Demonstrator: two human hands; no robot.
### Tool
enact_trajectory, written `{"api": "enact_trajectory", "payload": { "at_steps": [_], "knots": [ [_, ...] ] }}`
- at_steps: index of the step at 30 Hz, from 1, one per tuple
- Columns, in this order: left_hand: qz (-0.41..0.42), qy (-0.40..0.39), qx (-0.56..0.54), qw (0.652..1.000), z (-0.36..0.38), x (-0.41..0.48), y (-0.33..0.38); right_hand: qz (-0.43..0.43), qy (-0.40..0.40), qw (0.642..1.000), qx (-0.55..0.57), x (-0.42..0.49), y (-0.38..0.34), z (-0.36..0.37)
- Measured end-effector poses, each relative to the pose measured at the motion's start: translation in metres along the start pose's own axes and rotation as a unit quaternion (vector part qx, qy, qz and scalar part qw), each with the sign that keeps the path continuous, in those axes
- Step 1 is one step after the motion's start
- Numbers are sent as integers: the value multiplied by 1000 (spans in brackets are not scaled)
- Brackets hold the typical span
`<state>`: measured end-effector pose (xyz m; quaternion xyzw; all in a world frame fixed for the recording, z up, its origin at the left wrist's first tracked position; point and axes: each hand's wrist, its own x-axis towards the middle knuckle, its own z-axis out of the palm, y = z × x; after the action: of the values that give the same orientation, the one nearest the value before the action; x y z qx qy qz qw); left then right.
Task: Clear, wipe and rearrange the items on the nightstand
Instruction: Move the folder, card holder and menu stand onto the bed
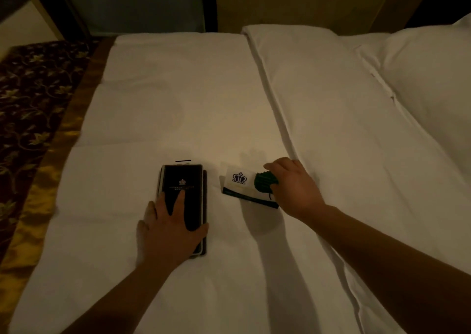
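- Parking nightstand items on the bed, by the look of it; this reads as the clearing step, wipe not yet done. The nightstand itself is out of view.
- Left hand: fingers straight and spread, pressed flat on the black folder. It is probably settling the folder on the soft sheet. The edges suggest a stack of two or three covers, but I can't tell the count.
- Right hand: fingers curled round the green leaf-shaped piece, which sits on the right end of the white card with the crown logo. A dark strip lies under the card's near edge. The grip likely keeps the loose leaf and card together.
- Folder and card lie near each other, not touching, both near the bed's near edge for easy pickup afterwards.
- Around them:
  - The duvet fold runs just right of the card.
  - The pillow is far right.
  - The patterned bed runner is on the left.
  - A thin dark mark sits just beyond the folder; unclear what it is.
- Nothing blocks either hand. The soft sheet could let the light card slide or tip.
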<state>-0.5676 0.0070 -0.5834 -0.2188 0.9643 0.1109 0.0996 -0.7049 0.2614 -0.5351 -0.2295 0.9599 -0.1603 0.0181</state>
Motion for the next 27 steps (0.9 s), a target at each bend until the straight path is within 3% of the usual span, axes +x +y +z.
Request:
{"api": "enact_trajectory", "payload": {
  "at_steps": [9,17,27],
  "knots": [
    [116,70,-59,989,-57,-21,63,61,61,992,93,-52,8,-45],
    [218,41,-26,975,-78,-54,115,130,108,979,116,-118,20,-91],
    [369,26,-20,929,-72,-155,233,277,164,940,112,-279,67,-145]
  ]
}}
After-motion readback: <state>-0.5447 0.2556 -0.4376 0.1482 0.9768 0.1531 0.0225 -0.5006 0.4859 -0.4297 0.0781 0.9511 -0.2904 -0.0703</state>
